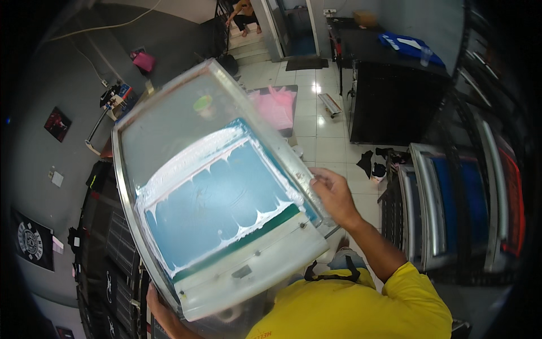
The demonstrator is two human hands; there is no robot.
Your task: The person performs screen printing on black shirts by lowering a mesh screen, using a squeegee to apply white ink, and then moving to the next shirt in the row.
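A large screen printing frame (125, 189) hangs tilted in front of me, with a metal rim and translucent mesh. White ink (186, 155) lies in a thick curved band around a blue-coated rectangle (212, 203). Along the near end runs a pale bar (248, 277) with bolts and a green strip (237, 240). My right hand (334, 195) is closed on the frame's right edge, thumb on top. At the lower left corner, my left hand (161, 309) grips the frame's side; its fingers are partly hidden beneath.
More metal-edged screens (437, 198) stand in a rack on the right. A black cabinet (398, 104) carries blue cloth (409, 42). Pink material (274, 107) sits beyond the frame. Dark printing stations (107, 271) line the left. Another person (245, 14) sits on far steps.
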